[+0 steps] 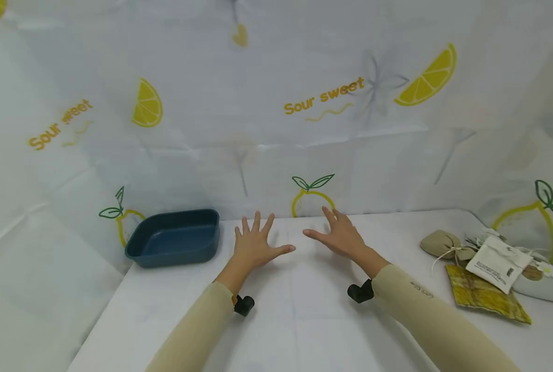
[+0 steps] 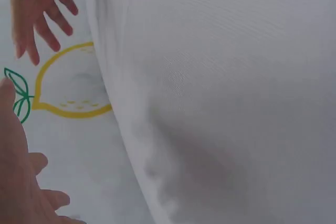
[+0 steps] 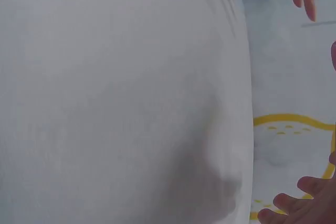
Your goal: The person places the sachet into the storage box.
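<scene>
In the head view both hands hover above the white table, apart from each other and holding nothing. My left hand (image 1: pixel 254 247) has its fingers spread wide, with the thumb pointing right. To its left stands a dark blue tray (image 1: pixel 174 258), the nearest thing to it. My right hand (image 1: pixel 342 236) also has its fingers extended, thumb toward the left hand. The left wrist view shows part of the left hand (image 2: pixel 23 177) at the lower left and the right hand above it. In the right wrist view, the right hand (image 3: pixel 307 203) shows at the lower right corner.
At the right lie a beige tied pouch (image 1: pixel 444 244), a white printed packet (image 1: pixel 497 263), a yellow checked sachet (image 1: pixel 486 294) and a grey pouch with a white flower (image 1: pixel 539 284). Behind the table (image 1: pixel 300 330) hangs a lemon-printed cloth (image 1: pixel 258 129).
</scene>
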A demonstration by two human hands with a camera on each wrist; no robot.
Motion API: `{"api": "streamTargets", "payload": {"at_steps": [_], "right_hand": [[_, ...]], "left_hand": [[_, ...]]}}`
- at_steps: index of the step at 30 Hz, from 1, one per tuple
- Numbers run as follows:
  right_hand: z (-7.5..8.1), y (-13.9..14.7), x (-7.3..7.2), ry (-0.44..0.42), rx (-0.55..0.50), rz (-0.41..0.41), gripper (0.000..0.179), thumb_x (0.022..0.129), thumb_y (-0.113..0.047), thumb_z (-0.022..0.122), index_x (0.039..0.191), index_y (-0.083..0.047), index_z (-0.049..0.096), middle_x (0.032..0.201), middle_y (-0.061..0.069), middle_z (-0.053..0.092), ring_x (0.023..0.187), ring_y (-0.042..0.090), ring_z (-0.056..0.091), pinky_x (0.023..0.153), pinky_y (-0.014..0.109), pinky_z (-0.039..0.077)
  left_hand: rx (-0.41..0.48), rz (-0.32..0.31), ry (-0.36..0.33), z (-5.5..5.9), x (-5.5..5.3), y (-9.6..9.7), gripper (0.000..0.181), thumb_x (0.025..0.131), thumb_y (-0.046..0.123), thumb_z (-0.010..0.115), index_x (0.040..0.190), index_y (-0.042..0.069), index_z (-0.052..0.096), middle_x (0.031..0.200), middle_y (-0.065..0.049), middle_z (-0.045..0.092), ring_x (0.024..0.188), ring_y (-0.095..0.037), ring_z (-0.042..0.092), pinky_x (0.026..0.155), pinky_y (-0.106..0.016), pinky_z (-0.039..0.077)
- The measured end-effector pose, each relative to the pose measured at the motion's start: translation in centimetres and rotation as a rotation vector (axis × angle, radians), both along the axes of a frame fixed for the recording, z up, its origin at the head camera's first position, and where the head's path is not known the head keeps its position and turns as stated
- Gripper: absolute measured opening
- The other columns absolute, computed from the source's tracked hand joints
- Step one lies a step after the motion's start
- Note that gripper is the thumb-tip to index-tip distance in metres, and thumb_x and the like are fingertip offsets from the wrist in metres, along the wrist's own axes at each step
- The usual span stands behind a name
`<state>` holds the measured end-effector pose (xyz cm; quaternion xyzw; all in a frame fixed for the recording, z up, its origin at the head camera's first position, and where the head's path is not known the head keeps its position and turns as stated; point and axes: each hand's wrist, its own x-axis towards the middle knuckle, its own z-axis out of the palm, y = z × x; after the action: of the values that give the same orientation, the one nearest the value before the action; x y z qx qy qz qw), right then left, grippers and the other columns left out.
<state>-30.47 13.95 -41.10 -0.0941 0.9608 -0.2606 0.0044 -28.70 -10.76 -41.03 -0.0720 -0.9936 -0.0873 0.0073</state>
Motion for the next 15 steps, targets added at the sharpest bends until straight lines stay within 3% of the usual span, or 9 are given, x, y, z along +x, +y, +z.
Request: {"api": "streamTargets", "payload": {"at_steps": [3,7,11,15], "right_hand": [[-0.5,-1.5,0.0,-0.031,-0.199,0.028,0.105,0.091,-0.071,0.056,0.164,-0.012,0.009,0.167,0.025,0.020,0.151,0.049,0.027,0.117,0.067,0.030],[-0.4,-4.3,0.1,-0.103,-0.429,0.015,0.097,0.094,-0.065,0.056,0.164,-0.016,0.010,0.167,0.020,0.025,0.150,0.044,0.034,0.118,0.061,0.033],[-0.5,-7.6,0.3,-0.133,-0.587,-0.003,0.092,0.095,-0.063,0.057,0.164,-0.021,0.013,0.166,0.017,0.028,0.150,0.041,0.035,0.118,0.059,0.035],[-1.1,-11.1,0.6,-0.097,-0.667,0.017,0.090,0.095,-0.057,0.061,0.164,-0.021,0.016,0.166,0.018,0.029,0.149,0.041,0.036,0.117,0.058,0.036]], "left_hand": [[0.088,-0.035,0.070,0.2,1.7,-2.0,0.087,0.095,0.074,0.043,0.163,0.024,0.021,0.170,-0.017,0.016,0.155,-0.048,0.014,0.124,-0.065,0.016],[0.219,-0.035,0.234,0.2,3.8,-6.0,0.071,0.103,0.051,0.051,0.159,0.011,0.032,0.164,-0.022,0.030,0.153,-0.045,0.024,0.123,-0.062,0.022],[0.373,0.104,0.394,-0.5,5.6,-10.9,0.070,0.102,0.035,0.060,0.158,0.006,0.030,0.161,-0.024,0.033,0.151,-0.046,0.026,0.120,-0.064,0.026],[0.590,0.315,0.504,-1.3,7.0,-15.4,0.080,0.101,0.028,0.061,0.163,0.008,0.014,0.160,-0.026,0.030,0.149,-0.047,0.026,0.117,-0.066,0.028]]}}
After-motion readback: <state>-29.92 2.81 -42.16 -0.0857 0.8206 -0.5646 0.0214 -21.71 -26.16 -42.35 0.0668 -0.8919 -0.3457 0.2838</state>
